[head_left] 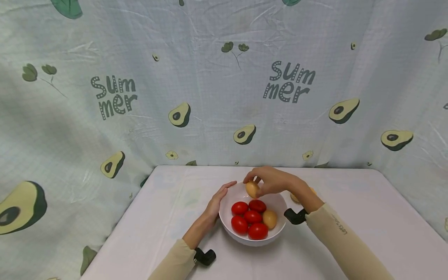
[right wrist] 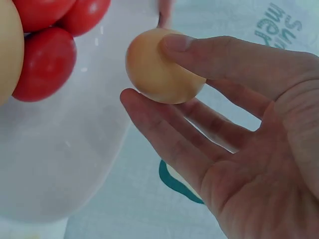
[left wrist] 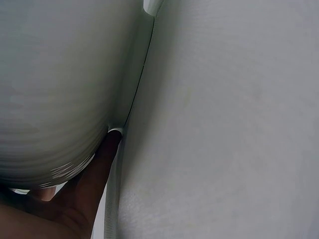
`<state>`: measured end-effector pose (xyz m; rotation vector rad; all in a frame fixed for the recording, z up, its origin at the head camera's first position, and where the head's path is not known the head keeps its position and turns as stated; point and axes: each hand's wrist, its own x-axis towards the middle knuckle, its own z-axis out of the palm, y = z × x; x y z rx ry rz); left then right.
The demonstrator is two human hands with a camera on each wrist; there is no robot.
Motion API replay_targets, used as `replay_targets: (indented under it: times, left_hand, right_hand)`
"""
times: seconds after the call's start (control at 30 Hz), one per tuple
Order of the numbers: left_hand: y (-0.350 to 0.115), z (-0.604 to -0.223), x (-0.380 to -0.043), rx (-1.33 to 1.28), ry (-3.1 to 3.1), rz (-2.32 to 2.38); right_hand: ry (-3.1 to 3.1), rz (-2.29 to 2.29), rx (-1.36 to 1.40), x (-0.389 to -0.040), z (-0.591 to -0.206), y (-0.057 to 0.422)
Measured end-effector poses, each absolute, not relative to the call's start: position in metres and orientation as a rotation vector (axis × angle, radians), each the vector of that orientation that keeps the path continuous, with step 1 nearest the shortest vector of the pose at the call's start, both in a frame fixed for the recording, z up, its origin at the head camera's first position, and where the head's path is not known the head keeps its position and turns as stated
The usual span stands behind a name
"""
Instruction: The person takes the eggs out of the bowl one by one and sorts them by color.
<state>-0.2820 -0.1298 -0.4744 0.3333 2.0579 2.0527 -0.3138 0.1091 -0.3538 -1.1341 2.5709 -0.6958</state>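
Counted: one white bowl (head_left: 276, 200) on the tabletop (head_left: 168, 217); inside it, five red egg-shaped pieces (head_left: 252, 217) and one tan egg-shaped piece (head_left: 270, 219), grouped toward the near side. A second tan piece (head_left: 252, 189) is above the bowl's far inner side, pinched between thumb and fingers in the grip of the right hand (head_left: 271, 181). Outside the bowl to the right, further tan material (head_left: 294, 198) shows on both sides of the right forearm (head_left: 308, 196), which obstructs the view; whether one piece or two cannot be told. The left hand (head_left: 214, 205) rests against the bowl's left outer wall, its grip unclosed, fingers extended. Two black wrist devices (head_left: 205, 257) are worn, one per wrist. Behind the tabletop hangs a cloth (head_left: 210, 85) printed with avocados and "summer".
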Motion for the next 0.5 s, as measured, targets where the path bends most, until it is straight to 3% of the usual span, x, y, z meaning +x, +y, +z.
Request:
replay_targets:
  times: [0.5]
  left_hand:
    - [-0.124,-0.479,-0.273,0.300,2.090,2.056]
  right_hand:
    - [2.601,-0.914,-1.035,-0.293,-0.362,0.160]
